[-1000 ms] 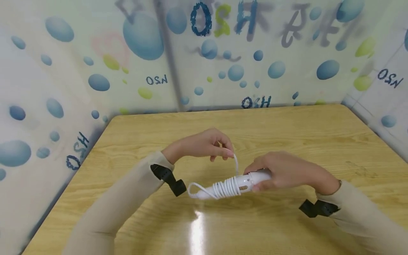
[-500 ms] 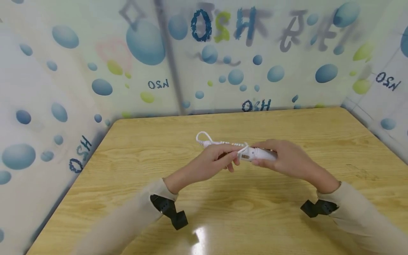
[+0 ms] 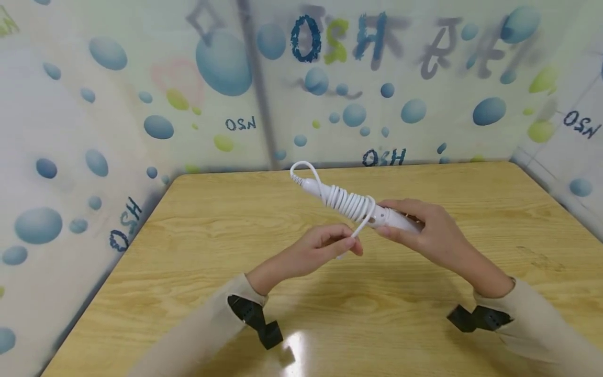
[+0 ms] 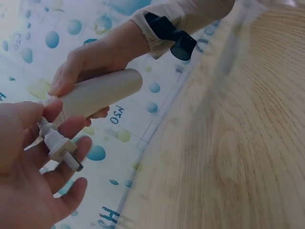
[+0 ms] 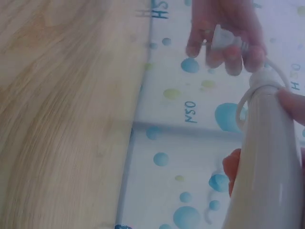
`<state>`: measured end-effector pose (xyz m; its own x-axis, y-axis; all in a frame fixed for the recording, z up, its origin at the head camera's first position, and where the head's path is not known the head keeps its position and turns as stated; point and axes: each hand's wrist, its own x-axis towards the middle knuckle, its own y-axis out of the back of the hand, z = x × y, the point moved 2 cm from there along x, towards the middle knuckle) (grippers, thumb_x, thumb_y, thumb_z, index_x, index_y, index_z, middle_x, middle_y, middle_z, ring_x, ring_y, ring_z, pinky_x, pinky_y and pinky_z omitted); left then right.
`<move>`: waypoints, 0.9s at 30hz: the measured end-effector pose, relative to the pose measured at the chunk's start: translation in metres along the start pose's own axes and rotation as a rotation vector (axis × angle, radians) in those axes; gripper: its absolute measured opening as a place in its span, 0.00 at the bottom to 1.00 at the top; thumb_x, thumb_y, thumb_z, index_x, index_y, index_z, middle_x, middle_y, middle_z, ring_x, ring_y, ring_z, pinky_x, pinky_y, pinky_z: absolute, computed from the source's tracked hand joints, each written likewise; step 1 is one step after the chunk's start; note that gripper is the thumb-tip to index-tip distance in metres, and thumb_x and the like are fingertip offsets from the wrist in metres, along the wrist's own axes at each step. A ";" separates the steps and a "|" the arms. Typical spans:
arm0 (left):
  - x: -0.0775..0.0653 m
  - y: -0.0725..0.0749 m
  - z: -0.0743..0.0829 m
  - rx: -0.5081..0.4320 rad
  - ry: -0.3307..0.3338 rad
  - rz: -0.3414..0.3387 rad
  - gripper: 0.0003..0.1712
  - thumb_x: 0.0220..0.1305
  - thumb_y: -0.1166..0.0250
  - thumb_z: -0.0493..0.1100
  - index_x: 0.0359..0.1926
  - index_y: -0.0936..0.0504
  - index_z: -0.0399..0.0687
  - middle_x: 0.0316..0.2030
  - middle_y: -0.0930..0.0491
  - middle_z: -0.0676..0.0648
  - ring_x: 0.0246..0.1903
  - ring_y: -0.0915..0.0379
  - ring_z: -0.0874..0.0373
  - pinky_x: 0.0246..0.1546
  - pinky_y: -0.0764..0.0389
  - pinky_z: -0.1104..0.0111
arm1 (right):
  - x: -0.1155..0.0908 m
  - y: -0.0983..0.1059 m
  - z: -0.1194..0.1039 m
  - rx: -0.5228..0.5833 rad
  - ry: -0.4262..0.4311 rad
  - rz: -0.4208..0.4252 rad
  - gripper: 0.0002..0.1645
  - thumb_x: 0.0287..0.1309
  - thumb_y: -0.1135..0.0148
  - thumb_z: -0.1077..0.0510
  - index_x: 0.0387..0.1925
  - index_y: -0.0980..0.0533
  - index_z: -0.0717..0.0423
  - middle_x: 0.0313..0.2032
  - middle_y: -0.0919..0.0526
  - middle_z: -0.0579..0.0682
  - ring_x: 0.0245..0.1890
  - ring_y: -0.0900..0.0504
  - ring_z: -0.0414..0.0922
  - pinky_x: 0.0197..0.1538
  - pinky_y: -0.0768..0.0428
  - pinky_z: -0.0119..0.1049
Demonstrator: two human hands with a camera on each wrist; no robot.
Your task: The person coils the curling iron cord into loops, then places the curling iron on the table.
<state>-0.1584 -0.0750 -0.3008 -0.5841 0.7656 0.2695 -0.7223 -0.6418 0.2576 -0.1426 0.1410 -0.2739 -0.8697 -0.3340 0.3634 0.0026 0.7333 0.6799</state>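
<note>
A white wand-shaped corded appliance (image 3: 399, 221), much like a curling iron, is held above the table, tilted with its narrow cord end up and to the left. My right hand (image 3: 438, 233) grips its wide smooth end. Around the narrower part the white power cord (image 3: 347, 202) is wound in several turns, with a loose loop at the tip. Its free end runs down to my left hand (image 3: 311, 254), where thumb and index finger pinch it. In the left wrist view the plug (image 4: 59, 145) lies against the left fingers, prongs pointing outward.
Beneath both hands is a wooden table (image 3: 212, 209), its surface reflecting a bright light spot near the front. A wall covering (image 3: 155, 42) with blue and green dots rises behind and at both sides. Black wrist cameras (image 3: 256, 319) sit on both sleeves.
The left hand has passed the cord's end around the appliance, toward the near side. The appliance has risen and tilted, its cord end swinging up and away. The right hand keeps its grip.
</note>
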 end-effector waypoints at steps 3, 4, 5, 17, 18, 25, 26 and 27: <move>-0.001 0.001 -0.006 -0.045 -0.037 -0.044 0.13 0.71 0.55 0.35 0.41 0.28 0.28 0.39 0.25 0.38 0.44 0.28 0.48 0.50 0.29 0.59 | -0.003 0.000 -0.005 0.094 0.037 -0.009 0.23 0.56 0.37 0.57 0.54 0.26 0.55 0.46 0.20 0.54 0.29 0.22 0.43 0.28 0.23 0.35; -0.001 0.001 -0.008 -0.058 -0.047 -0.065 0.14 0.72 0.55 0.36 0.42 0.29 0.27 0.40 0.26 0.37 0.44 0.28 0.45 0.50 0.29 0.58 | -0.004 -0.001 -0.006 0.124 0.044 -0.016 0.23 0.56 0.37 0.59 0.54 0.26 0.55 0.46 0.20 0.54 0.30 0.22 0.42 0.29 0.23 0.34; -0.002 0.002 -0.010 -0.070 -0.054 -0.089 0.15 0.72 0.55 0.38 0.43 0.29 0.26 0.40 0.27 0.36 0.44 0.29 0.44 0.50 0.29 0.57 | -0.004 -0.001 -0.007 0.152 0.048 -0.023 0.23 0.56 0.38 0.60 0.55 0.26 0.56 0.46 0.20 0.54 0.31 0.22 0.42 0.29 0.23 0.34; 0.007 0.030 -0.013 -0.023 0.104 -0.378 0.08 0.59 0.43 0.26 0.41 0.25 0.27 0.34 0.23 0.42 0.33 0.27 0.58 0.36 0.23 0.64 | -0.009 -0.004 -0.015 0.239 0.336 -0.280 0.26 0.50 0.34 0.64 0.54 0.25 0.53 0.35 0.21 0.42 0.24 0.27 0.37 0.23 0.27 0.31; 0.008 0.031 -0.012 -0.014 0.122 -0.399 0.08 0.59 0.42 0.27 0.40 0.23 0.29 0.33 0.22 0.44 0.32 0.28 0.60 0.36 0.24 0.65 | -0.010 -0.005 -0.015 0.230 0.360 -0.299 0.26 0.50 0.33 0.64 0.54 0.25 0.52 0.34 0.22 0.41 0.24 0.28 0.36 0.22 0.28 0.30; 0.006 0.036 -0.018 -0.034 0.164 -0.451 0.08 0.63 0.45 0.29 0.42 0.23 0.30 0.36 0.22 0.47 0.36 0.28 0.59 0.39 0.26 0.66 | -0.013 -0.008 -0.009 0.146 0.359 -0.309 0.26 0.48 0.31 0.60 0.53 0.24 0.49 0.33 0.23 0.38 0.23 0.29 0.35 0.21 0.30 0.29; 0.005 0.035 -0.015 -0.036 0.131 -0.433 0.09 0.62 0.46 0.28 0.42 0.25 0.28 0.35 0.22 0.45 0.35 0.28 0.59 0.38 0.26 0.65 | -0.013 -0.008 -0.007 0.147 0.341 -0.303 0.26 0.49 0.31 0.60 0.52 0.24 0.49 0.33 0.23 0.38 0.23 0.29 0.35 0.22 0.29 0.29; 0.003 0.035 -0.013 -0.049 0.096 -0.405 0.11 0.61 0.46 0.26 0.44 0.27 0.23 0.35 0.23 0.41 0.35 0.29 0.59 0.38 0.25 0.63 | -0.012 -0.008 -0.005 0.153 0.309 -0.305 0.25 0.50 0.32 0.60 0.53 0.24 0.50 0.34 0.22 0.39 0.24 0.28 0.35 0.22 0.29 0.30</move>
<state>-0.1903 -0.0948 -0.3028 -0.2797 0.9577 0.0678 -0.9161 -0.2873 0.2796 -0.1297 0.1362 -0.2809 -0.6316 -0.6917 0.3502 -0.3237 0.6457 0.6916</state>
